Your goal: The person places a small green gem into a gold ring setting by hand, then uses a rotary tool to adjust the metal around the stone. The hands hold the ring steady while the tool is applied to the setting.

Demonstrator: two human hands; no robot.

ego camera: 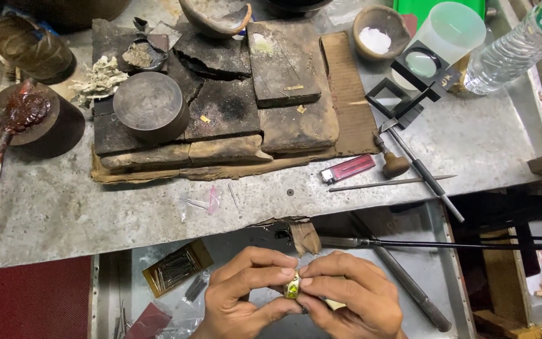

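Observation:
My left hand (244,292) and my right hand (346,295) meet at the bottom centre, over an open drawer below the bench. Between their fingertips they pinch a small yellow-green piece (293,287) with a pale metal edge. Both thumbs and forefingers close on it. Most of the piece is hidden by the fingers. A worn wooden peg (305,237) juts from the bench edge just above the hands.
The metal bench top (64,207) carries charred blocks (221,113), a round steel block (150,105), a folding magnifier (409,81), a red lighter (347,168), a graver (391,160), files, a powder bowl (376,31), a plastic cup and a water bottle (515,47). A packet of needles (177,267) lies in the drawer.

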